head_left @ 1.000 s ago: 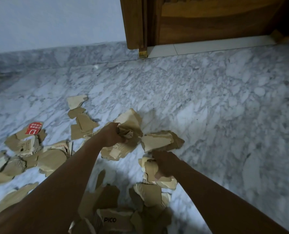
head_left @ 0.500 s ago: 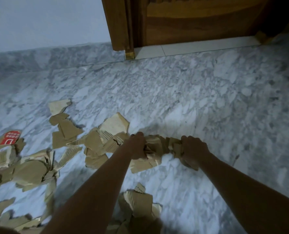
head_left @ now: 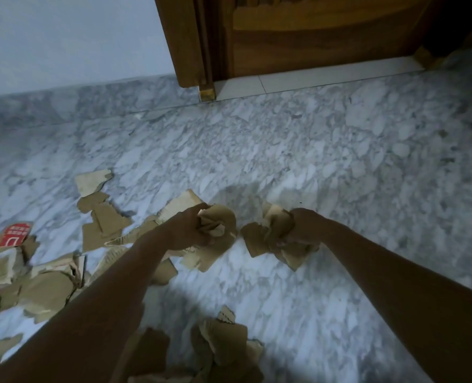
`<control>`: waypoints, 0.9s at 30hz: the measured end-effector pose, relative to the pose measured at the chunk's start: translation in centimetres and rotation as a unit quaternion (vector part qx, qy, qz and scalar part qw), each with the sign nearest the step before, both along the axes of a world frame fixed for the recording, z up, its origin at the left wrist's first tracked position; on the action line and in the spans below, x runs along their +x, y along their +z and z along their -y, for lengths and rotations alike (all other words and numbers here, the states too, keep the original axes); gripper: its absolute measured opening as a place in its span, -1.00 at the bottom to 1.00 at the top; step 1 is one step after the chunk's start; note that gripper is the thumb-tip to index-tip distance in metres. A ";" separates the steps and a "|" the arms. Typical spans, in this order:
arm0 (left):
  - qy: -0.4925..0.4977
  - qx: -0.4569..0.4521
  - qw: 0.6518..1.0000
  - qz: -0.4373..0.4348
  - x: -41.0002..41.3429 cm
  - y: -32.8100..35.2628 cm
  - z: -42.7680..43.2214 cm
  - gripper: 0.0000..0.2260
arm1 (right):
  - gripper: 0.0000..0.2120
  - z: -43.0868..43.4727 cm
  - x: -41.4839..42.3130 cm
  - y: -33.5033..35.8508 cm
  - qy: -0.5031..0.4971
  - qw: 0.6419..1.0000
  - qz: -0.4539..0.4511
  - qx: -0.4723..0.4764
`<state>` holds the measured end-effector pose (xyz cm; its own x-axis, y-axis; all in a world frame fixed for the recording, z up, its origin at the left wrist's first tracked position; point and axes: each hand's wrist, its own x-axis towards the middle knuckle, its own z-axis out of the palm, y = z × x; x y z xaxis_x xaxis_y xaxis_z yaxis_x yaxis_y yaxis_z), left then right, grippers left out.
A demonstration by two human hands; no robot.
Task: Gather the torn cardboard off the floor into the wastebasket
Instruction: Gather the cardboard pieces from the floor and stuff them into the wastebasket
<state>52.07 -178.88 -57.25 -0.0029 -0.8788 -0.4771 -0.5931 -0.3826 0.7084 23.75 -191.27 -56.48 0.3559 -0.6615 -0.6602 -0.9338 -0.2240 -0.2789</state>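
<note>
Now each hand, left hand (head_left: 189, 230) and right hand (head_left: 302, 228), curls its fingers (head_left: 201, 240) tight around crumpled cardboard (head_left: 268, 239).

red label (head_left: 14, 235) on a cardboard scrap (head_left: 32, 246), print unreadable

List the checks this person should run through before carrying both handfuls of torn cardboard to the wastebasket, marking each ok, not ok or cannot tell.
1. Left hand curled round the left wad: ok.
2. Right hand curled round the right wad: ok, though flaps hang out below the fist.
3. Wastebasket located: cannot tell; none in view.
4. Floor scraps all gathered: not ok; loose pieces, a red-labelled piece and a near pile lie there.
5. Marble floor towards the door free of scraps: ok.
</note>
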 end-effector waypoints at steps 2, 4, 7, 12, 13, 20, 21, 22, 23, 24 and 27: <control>0.035 0.006 0.999 -0.002 1.3 0.3 -0.7 -0.50 | -0.28 -0.2 2.4 0.0 0.050 0.999 -0.014 -0.003; 0.045 0.018 0.999 0.018 1.8 0.8 -1.8 -0.40 | -0.22 -1.7 4.6 -1.1 0.072 0.996 -0.044 0.003; 0.056 0.040 0.998 0.010 2.4 0.2 -3.0 -0.29 | -0.24 -4.6 6.8 -3.2 0.017 0.998 -0.058 -0.029; 0.015 0.045 0.998 0.047 1.2 -0.5 -3.7 -0.57 | -0.23 -6.3 6.5 -4.7 -0.065 0.995 -0.026 -0.071; 0.007 0.043 0.998 0.054 0.8 -0.7 -3.6 -0.53 | -0.21 -6.4 6.1 -4.6 -0.078 0.994 -0.022 -0.074; -0.092 0.042 0.991 0.086 -2.1 0.0 -1.8 -0.54 | -0.45 -6.9 1.9 -1.8 -0.019 0.999 -0.011 -0.030; -0.120 0.044 0.988 0.091 -2.5 0.5 -1.4 -0.51 | -0.45 -7.0 1.1 -0.8 -0.025 0.999 -0.006 -0.029; -0.145 0.053 0.983 0.096 -3.0 0.9 -1.1 -0.47 | -0.46 -7.2 0.3 0.2 -0.033 0.999 -0.005 -0.026; -0.167 0.066 0.979 0.095 -3.6 1.3 -0.7 -0.45 | -0.48 -7.4 -0.6 1.3 -0.045 0.999 -0.003 -0.019; -0.186 0.086 0.974 0.099 -4.3 1.8 -0.4 -0.49 | -0.50 -7.6 -1.4 2.1 -0.058 0.998 -0.004 -0.009; -0.255 0.126 0.949 0.138 -6.3 3.0 0.8 -0.70 | -0.44 -8.4 -3.4 4.0 -0.072 0.997 -0.016 0.006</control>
<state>45.81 -179.68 -54.29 -0.2407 -0.6546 -0.7166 -0.8966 -0.1328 0.4224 20.39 -182.86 -52.50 0.2371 -0.6956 -0.6782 -0.9644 -0.0844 -0.2506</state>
